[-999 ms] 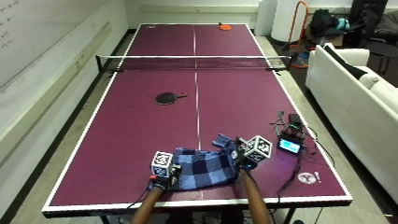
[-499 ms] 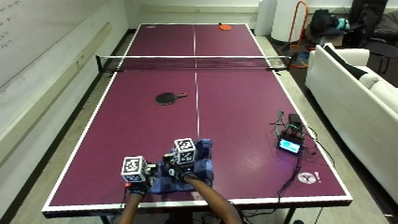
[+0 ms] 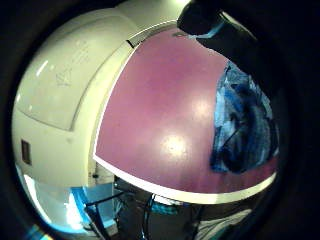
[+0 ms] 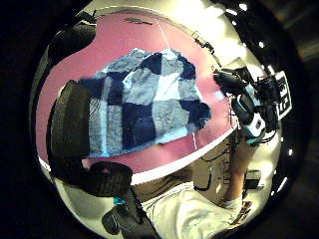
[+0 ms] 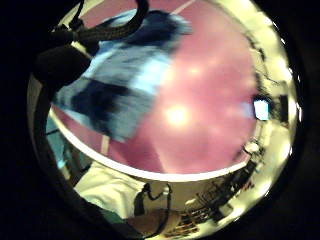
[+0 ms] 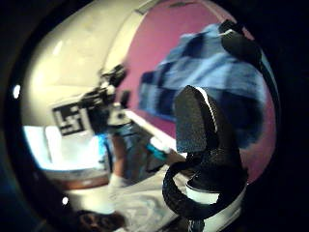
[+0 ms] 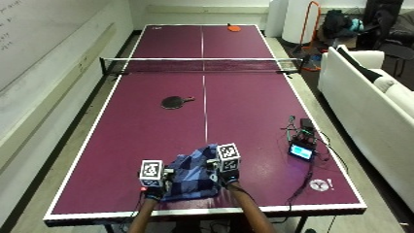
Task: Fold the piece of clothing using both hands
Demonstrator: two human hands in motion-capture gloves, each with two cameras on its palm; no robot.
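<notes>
Both hands flank the checked cloth [image 7: 194, 175].

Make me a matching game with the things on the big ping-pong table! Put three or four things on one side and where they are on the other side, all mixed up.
Things:
1. checked cloth
2. black paddle
3. orange paddle
4. small screen device

Places:
A. at the far end, beyond the net
B. near the table's right edge, cables around it
C. at the near edge, between both hands
D. mid-table, on the near side of the net, left of the centre line

Pairs: 1-C, 2-D, 3-A, 4-B
</notes>
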